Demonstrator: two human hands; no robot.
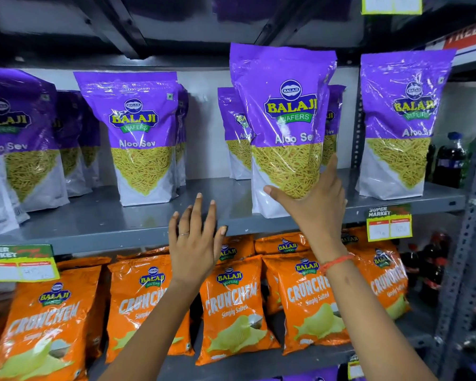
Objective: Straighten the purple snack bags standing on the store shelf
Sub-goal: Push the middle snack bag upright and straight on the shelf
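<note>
Nearest, below the grey metal shelf (99, 224), orange glossy chip bags (232, 303) lean in a row; not part of the job. Left hand (194, 243) hovers at the shelf's front edge, fingers spread apart, holding nothing. Right hand (311, 199) is open too, palm flat against the lower right front of the front purple plastic snack bag with a clear window of yellow sev (283, 127); thumb lies across the window, fingertips reach round its right side. No clamping, just a press. That bag stands at the shelf's front edge, tilted slightly. More purple bags (142, 133) stand left and right along the shelf, others behind toward the shelf's back wall. Judgement: mid-adjustment. To do well, bring left hand to the bag's other side, square it label-forward, push gently at the base, not the top, so it won't topple.
</note>
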